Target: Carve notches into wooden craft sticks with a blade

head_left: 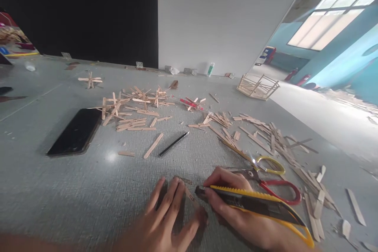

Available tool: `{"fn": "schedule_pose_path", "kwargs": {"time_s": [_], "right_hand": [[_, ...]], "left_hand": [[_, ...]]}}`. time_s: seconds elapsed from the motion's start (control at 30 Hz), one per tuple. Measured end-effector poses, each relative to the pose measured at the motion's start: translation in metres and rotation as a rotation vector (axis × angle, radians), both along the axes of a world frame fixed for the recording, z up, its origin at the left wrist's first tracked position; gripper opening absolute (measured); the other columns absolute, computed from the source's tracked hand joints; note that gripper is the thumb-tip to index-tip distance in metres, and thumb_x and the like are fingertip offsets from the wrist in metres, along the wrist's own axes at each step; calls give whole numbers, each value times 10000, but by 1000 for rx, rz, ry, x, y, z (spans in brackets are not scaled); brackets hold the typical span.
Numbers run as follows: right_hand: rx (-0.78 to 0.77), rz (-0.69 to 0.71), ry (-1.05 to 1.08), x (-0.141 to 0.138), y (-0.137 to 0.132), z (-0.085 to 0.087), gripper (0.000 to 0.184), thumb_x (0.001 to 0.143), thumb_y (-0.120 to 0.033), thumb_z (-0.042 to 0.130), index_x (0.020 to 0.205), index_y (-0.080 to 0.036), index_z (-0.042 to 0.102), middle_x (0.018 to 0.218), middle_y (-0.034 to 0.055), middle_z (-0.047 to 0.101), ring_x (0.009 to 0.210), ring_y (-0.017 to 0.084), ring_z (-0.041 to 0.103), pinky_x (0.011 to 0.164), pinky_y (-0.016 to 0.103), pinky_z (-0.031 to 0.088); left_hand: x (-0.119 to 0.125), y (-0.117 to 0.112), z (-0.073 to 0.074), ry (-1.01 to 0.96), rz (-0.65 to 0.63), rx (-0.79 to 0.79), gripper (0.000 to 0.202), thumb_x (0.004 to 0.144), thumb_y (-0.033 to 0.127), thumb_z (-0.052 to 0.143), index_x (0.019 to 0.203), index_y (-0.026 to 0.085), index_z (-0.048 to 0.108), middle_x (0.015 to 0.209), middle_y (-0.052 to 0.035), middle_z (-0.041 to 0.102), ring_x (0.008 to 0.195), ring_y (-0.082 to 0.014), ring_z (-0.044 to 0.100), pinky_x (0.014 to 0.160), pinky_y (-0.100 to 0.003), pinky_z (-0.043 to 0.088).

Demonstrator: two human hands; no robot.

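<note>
My right hand (233, 201) is closed around a yellow and black utility knife (254, 203), whose front end points left toward my left hand. My left hand (168, 212) lies low on the table with its fingers spread. Its index fingertip and thumb rest at a wooden craft stick (190, 194), which bears a small dark mark; part of it is hidden under the fingers. Another short stick piece (185, 180) lies by the fingertips. Just beyond my right hand are scissors (273, 177) with one yellow and one red handle, their blades partly hidden.
A black pen (174, 144), a single craft stick (153, 145) and a phone (75, 132) lie ahead. Piles of sticks (141, 98) spread across the back and right (277, 138). A stick frame (258, 86), a red cutter (191, 104) and a glue tube (210, 69) stand or lie farther off.
</note>
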State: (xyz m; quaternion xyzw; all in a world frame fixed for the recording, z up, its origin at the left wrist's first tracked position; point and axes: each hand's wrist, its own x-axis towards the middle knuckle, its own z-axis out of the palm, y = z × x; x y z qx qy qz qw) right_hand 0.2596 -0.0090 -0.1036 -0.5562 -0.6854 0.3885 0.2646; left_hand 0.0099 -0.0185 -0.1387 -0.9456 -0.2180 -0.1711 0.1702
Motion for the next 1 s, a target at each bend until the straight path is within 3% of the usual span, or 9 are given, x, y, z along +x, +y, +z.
{"fn": "schedule_pose_path", "kwargs": {"time_s": [0.13, 0.27, 0.47, 1.0], "right_hand": [[107, 44, -48, -1, -1, -2, 205, 955, -405, 584, 901, -234, 683, 709, 12, 696, 599, 174, 614, 571, 305, 477], [225, 75, -166, -3, -3, -2, 147, 920, -359, 624, 832, -262, 691, 696, -11, 726, 652, 196, 640, 667, 346, 479], [327, 53, -128, -11, -3, -8, 121, 912, -263, 605, 792, -260, 625, 617, -47, 672, 532, 143, 589, 579, 280, 453], [337, 87, -103, -13, -2, -7, 133, 943, -260, 584, 828, -248, 649, 630, -47, 673, 516, 129, 601, 545, 260, 441]], "left_hand": [[0, 0, 5, -3, -14, -53, 440, 1072, 336, 410, 1423, 136, 583, 1266, -235, 729, 1258, -411, 650, 997, -551, 541], [1, 0, 6, 22, -8, -44, 442, 1053, 265, 404, 1440, 137, 574, 1282, -222, 728, 1257, -402, 652, 997, -540, 533], [3, 2, 9, 18, -17, -83, 458, 1060, 340, 428, 1423, 120, 602, 1375, -219, 684, 1274, -398, 635, 1004, -520, 520], [4, 3, 14, 40, -22, -91, 458, 1075, 328, 403, 1422, 117, 613, 1364, -209, 699, 1266, -360, 667, 1034, -492, 523]]}}
